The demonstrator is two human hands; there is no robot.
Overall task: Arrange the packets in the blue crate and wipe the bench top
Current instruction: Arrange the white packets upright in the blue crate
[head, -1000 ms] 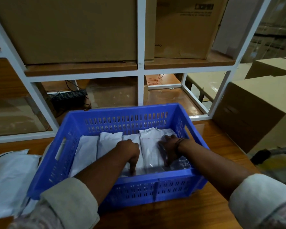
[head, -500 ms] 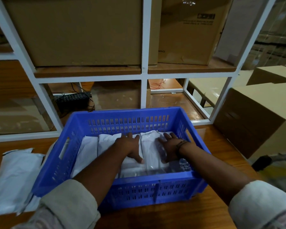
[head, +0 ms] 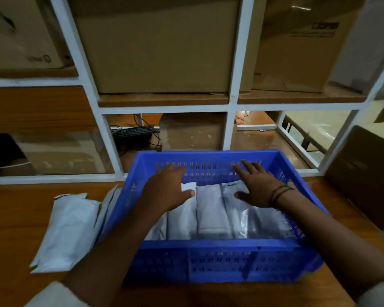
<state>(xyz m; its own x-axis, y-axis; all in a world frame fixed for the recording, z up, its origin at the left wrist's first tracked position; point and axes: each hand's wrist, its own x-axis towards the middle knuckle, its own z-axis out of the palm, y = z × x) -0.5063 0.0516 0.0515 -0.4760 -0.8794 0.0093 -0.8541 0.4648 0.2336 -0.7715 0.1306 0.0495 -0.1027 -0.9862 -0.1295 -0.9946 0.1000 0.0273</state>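
Note:
The blue crate (head: 222, 262) stands on the wooden bench top (head: 16, 218) in front of me. Several white and clear packets (head: 211, 209) lie side by side inside it. My left hand (head: 166, 189) reaches into the crate with fingers stretched toward the far wall, above the left packets. My right hand (head: 255, 185) is spread flat with straight fingers over the far end of the right packets. Neither hand holds anything. More white packets (head: 69, 229) lie on the bench left of the crate.
A white shelf frame (head: 231, 103) rises just behind the crate, with large cardboard boxes (head: 160, 45) on its shelf. Another cardboard box (head: 368, 176) stands on the bench at the right. A black keyboard (head: 131, 135) with cables sits behind the frame.
Both hands have slid from the near and middle parts of the packets toward the crate's far wall, with fingers now straight. The view has tilted and shifted right.

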